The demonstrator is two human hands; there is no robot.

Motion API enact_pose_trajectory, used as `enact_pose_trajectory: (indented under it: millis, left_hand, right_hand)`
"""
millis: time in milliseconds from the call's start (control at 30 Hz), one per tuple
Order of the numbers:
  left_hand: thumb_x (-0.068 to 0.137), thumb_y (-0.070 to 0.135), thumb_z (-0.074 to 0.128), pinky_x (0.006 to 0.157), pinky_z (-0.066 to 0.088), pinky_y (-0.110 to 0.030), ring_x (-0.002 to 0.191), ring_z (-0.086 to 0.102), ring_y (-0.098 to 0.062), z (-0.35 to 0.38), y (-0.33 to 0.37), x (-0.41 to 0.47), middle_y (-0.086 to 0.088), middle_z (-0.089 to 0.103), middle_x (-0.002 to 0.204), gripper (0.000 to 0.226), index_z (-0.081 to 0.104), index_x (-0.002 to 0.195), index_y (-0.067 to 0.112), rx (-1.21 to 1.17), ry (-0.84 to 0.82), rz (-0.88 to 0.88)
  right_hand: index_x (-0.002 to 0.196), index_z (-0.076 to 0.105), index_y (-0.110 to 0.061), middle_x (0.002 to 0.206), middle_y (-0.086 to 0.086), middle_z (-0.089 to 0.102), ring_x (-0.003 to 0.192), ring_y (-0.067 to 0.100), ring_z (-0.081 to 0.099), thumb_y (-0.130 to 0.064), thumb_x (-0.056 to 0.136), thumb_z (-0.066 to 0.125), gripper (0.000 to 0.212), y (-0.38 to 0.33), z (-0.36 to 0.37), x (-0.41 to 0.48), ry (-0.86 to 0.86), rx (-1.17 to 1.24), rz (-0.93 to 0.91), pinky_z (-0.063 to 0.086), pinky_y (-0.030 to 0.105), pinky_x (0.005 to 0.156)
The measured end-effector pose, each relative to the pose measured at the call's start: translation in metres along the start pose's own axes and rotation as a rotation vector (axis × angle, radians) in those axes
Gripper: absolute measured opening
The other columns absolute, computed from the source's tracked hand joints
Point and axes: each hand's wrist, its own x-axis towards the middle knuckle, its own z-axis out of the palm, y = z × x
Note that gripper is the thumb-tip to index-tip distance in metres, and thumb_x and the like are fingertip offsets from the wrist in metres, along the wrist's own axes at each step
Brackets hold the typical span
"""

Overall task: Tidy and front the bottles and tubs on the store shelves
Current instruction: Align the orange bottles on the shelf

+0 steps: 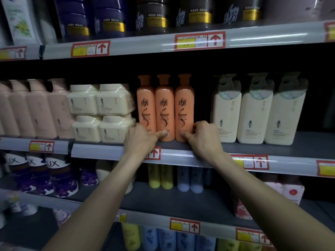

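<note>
Three orange bottles (164, 109) stand upright side by side on the middle shelf (181, 156), labels facing out. My left hand (140, 139) wraps the base of the left orange bottle, its thumb lying across the foot of the middle one. My right hand (201, 135) grips the base of the right orange bottle (184, 107), thumb pressed on its front. Together the hands bracket the trio from both sides.
Stacked cream tubs (98, 113) touch the trio's left; pink bottles (36, 109) stand further left. Cream pump bottles (257, 109) stand right, past a dark gap. Dark tubs (150, 17) fill the top shelf. Yellow and blue bottles (174, 178) sit below.
</note>
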Motion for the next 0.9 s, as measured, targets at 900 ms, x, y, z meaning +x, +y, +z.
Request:
enact_pose_trajectory:
  millis: [900]
  left_hand:
    - [0.075,0.083,0.06,0.095,0.049,-0.046,0.122,0.057,-0.038,-0.005,0.007,-0.013,-0.018,0.059,0.133,0.104,0.049,0.135,-0.001,0.128,0.002,0.041]
  right_hand:
    - [0.089,0.072,-0.011,0.089,0.014,0.069,0.085,0.035,0.064,-0.059,0.084,0.069,0.048,-0.008,-0.011,-0.012,-0.04,-0.084,0.019,0.057,0.043,0.076]
